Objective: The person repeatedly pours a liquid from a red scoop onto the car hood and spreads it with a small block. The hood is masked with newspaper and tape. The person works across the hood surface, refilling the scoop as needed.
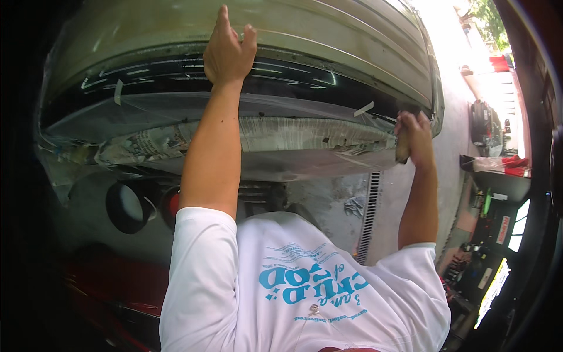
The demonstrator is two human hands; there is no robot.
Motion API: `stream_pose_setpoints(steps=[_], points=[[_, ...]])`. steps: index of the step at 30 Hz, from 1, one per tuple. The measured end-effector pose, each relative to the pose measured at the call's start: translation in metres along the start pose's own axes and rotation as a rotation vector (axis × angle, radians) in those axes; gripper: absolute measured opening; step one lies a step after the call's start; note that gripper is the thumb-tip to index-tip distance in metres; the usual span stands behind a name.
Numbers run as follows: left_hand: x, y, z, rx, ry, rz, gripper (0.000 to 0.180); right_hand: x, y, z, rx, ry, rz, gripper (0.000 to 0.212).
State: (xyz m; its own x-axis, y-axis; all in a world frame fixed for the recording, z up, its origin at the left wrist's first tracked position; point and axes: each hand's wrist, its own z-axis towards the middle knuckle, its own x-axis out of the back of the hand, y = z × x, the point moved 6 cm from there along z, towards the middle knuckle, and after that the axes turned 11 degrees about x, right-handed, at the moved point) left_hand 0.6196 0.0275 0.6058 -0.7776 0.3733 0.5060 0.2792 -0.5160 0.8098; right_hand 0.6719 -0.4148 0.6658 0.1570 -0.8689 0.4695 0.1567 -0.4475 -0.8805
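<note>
My left hand point(229, 56) is over the near edge of a dull olive-beige vehicle roof point(146, 29), its index finger and thumb stretched apart with nothing visible between them. At the right end of that edge, my right hand point(417, 130) is closed around a brush-like tool point(402, 151). The tool's brownish handle points down toward me, and a dark end shows above the fingers. A glossy black windshield band point(281, 76) runs below the roof. Newspaper point(281, 135) and thin clear film cover the part nearer to me, with strips of tape point(364, 108) on them.
A slotted floor drain point(368, 205) crosses the concrete at my right. Round dark containers point(130, 205) stand at the lower left, near a red car body point(117, 293). Along the right side are a parked dark car point(485, 124), red-and-white cloth point(507, 165) and cluttered shelving.
</note>
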Motion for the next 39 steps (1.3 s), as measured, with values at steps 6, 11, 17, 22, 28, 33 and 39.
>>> stream_pose_setpoints(steps=[6, 11, 17, 22, 28, 33, 39], points=[[0.000, 0.038, -0.124, -0.119, -0.462, -0.483, 0.012, -0.056, 0.007, -0.099, -0.002, -0.168, 0.178, 0.013], [-0.013, 0.027, -0.269, 0.599, -1.148, -0.735, 0.035, -0.094, -0.008, -0.136, -0.032, -0.314, 0.345, 0.011], [0.011, 0.006, -0.288, 0.748, -0.998, -0.860, 0.024, -0.117, -0.006, -0.149, -0.089, -0.500, 0.381, 0.018], [0.039, -0.016, -0.296, 0.904, -0.733, -1.016, 0.017, -0.129, -0.025, -0.159, -0.160, -0.709, 0.177, 0.024], [0.117, -0.200, -0.311, 1.001, -0.145, -0.759, 0.015, -0.147, -0.017, -0.177, -0.119, -0.861, 0.342, 0.021], [0.239, -0.350, -0.411, 1.080, 0.079, 0.554, 0.031, -0.138, -0.002, -0.178, -0.147, -0.808, 0.383, 0.021], [0.287, -0.474, -0.507, 1.203, -0.206, 0.301, 0.063, -0.135, -0.006, -0.174, -0.290, -0.687, 0.410, 0.020]])
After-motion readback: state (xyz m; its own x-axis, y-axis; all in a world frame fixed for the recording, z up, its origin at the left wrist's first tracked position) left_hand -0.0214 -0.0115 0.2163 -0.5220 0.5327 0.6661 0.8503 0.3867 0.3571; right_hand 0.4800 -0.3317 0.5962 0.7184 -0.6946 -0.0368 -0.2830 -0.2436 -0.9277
